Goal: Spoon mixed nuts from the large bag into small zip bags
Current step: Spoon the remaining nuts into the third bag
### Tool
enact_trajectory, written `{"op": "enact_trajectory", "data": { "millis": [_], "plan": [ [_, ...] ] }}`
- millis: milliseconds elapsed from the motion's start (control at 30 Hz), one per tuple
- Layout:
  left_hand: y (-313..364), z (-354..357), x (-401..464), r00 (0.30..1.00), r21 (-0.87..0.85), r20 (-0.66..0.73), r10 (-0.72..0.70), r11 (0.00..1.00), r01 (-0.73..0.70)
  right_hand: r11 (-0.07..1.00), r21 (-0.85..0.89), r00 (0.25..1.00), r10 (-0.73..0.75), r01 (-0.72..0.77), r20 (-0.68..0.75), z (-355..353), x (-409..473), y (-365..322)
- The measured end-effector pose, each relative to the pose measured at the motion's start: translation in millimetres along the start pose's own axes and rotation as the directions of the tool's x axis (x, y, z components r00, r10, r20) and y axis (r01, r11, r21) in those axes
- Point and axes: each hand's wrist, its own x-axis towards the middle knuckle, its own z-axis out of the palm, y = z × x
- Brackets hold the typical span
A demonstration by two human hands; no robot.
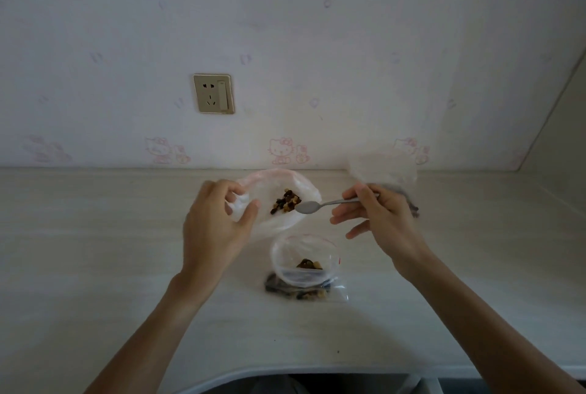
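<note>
The large clear bag [296, 186] lies open on the table, mixed nuts [285, 201] showing inside. My left hand [212, 229] grips the bag's left rim between thumb and fingers. My right hand [379, 219] pinches the handle of a metal spoon [317, 206]; its bowl looks empty and hovers at the bag's right edge, beside the nuts. Closer to me stands a small zip bag [304, 259], open, with a few nuts in it. It rests on a flat filled zip bag [336, 294].
Behind my right hand another small clear bag [382, 168] with dark contents stands near the wall. A wall socket [214, 94] sits above the pale wooden table [95, 251]. The table's curved front edge runs along the bottom.
</note>
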Motion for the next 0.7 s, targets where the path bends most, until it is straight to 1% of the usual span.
{"op": "enact_trajectory", "data": {
  "millis": [33, 67, 133, 200, 267, 333, 367, 400, 467, 567, 633, 700],
  "plan": [
    [-3, 1, 5, 0.999, 0.066, -0.026, -0.019, 0.998, 0.021, 0.999, -0.046, 1.0, -0.026, 0.026, -0.005, 4, 8, 2],
    [-6, 3, 12, 0.998, 0.121, -0.01, -0.054, 0.991, 0.055, 0.994, -0.1, 0.998, -0.055, 0.054, -0.005, 8, 15, 3],
    [-9, 7, 24, 0.983, 0.174, 0.098, -0.157, 0.975, 0.138, 0.974, -0.206, 0.995, -0.096, 0.096, 0.007, 18, 30, 7],
    [-9, 13, 39, 0.948, 0.201, 0.213, -0.239, 0.96, 0.197, 0.941, -0.315, 0.992, -0.121, 0.125, 0.031, 28, 40, 11],
    [-9, 21, 54, 0.904, 0.214, 0.321, -0.282, 0.951, 0.221, 0.861, -0.477, 0.984, -0.169, 0.177, 0.061, 36, 48, 17],
    [-7, 30, 66, 0.853, 0.208, 0.411, -0.322, 0.944, 0.256, 0.735, -0.631, 0.966, -0.232, 0.248, 0.111, 40, 52, 22],
    [-7, 36, 69, 0.832, 0.239, 0.441, -0.336, 0.938, 0.252, 0.672, -0.685, 0.955, -0.266, 0.283, 0.134, 41, 52, 24],
    [-6, 42, 72, 0.818, 0.29, 0.458, -0.347, 0.929, 0.232, 0.616, -0.723, 0.942, -0.3, 0.314, 0.153, 41, 52, 25],
    [-6, 50, 74, 0.822, 0.362, 0.458, -0.339, 0.915, 0.176, 0.532, -0.767, 0.917, -0.355, 0.358, 0.182, 39, 53, 28],
    [-10, 58, 72, 0.844, 0.323, 0.438, -0.309, 0.93, 0.173, 0.442, -0.815, 0.903, -0.375, 0.375, 0.212, 36, 53, 31],
    [-14, 62, 70, 0.856, 0.286, 0.418, -0.304, 0.938, 0.194, 0.421, -0.824, 0.898, -0.383, 0.38, 0.218, 37, 52, 35],
    [-16, 65, 69, 0.855, 0.316, 0.405, -0.324, 0.927, 0.202, 0.433, -0.815, 0.89, -0.407, 0.386, 0.205, 39, 51, 37]
  ]
}}
